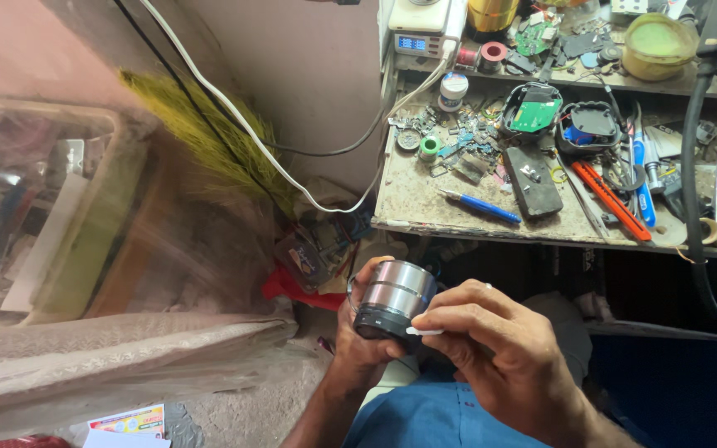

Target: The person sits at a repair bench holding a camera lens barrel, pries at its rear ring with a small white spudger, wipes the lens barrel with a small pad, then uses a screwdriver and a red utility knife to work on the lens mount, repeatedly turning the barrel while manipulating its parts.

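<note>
My left hand [357, 340] grips a small round metal cylinder [395, 297], silver on its upper part and black at its lower end, held in front of my lap. My right hand [499, 348] rests against the cylinder's black end, pinching a small white piece [421, 331] between thumb and forefinger. A ring shows on one finger of my right hand. Both hands are below the front edge of a cluttered workbench [408, 203].
The workbench carries a blue pen [481, 206], a black flat case [531, 180], an orange cutter [612, 201], green circuit boards [536, 114] and small parts. A white cable [234, 112] and a straw broom [201, 133] lie left. A black hose [690, 166] hangs right.
</note>
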A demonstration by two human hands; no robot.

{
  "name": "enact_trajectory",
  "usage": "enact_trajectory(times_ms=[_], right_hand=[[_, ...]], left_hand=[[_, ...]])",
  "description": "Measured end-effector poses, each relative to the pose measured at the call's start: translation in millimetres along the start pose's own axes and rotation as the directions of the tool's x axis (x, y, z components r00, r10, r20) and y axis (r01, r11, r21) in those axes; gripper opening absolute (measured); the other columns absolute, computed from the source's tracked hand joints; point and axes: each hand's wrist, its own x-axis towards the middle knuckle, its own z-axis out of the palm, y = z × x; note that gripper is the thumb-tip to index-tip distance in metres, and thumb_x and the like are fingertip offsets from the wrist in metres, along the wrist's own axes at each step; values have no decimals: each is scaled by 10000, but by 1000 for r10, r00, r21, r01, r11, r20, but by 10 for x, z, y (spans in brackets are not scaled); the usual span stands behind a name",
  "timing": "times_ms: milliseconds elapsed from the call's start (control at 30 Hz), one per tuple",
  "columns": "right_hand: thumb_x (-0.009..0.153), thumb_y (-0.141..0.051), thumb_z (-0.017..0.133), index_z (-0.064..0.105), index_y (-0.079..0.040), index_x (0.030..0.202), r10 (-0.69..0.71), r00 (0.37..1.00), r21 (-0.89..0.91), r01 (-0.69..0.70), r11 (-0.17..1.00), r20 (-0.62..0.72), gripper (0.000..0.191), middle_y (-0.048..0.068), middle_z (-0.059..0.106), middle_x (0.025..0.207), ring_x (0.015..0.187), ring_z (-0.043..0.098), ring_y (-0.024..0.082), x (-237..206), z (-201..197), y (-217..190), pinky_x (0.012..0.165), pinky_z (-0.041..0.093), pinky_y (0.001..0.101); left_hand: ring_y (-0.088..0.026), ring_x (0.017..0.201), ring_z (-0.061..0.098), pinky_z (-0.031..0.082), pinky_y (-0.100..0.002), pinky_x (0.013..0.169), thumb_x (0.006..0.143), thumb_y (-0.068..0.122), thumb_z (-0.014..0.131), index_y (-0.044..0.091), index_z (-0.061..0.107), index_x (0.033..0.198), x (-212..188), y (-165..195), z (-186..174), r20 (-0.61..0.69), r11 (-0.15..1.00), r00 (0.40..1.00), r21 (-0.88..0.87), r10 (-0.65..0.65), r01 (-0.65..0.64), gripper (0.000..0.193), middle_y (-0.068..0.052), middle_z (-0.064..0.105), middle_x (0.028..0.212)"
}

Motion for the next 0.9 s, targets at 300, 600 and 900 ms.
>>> enact_trajectory(times_ms=[300,600,900], right_hand=[[844,-21,763,699,-68,995,-71,996,-83,66,994,-57,171,68,707,937,829,713,204,40,68,11,690,575,285],[845,-18,761,709,-70,985,-41,995,-70,34,997,-89,158,63,707,915,795,707,191,-7,83,29,673,570,280],[902,-3,703,710,-12,1079,102,994,218,-91,972,-39,177,109,726,1007,751,730,91,-27,-76,-13,568,599,219]], left_hand=[[-248,1211,627,529,-385,1036,524,295,1065,47,413,1531,14,-87,-90,31,997,998,58,50,-52,1225,-123,602,1319],[-249,1189,630,543,-373,1004,502,317,1072,41,422,1515,3,-42,-48,-9,999,1000,38,-6,6,1235,-119,592,1309],[-233,1191,639,545,-371,1017,495,331,1069,45,421,1513,6,-9,0,-30,998,1000,67,-4,6,1240,-112,600,1320]])
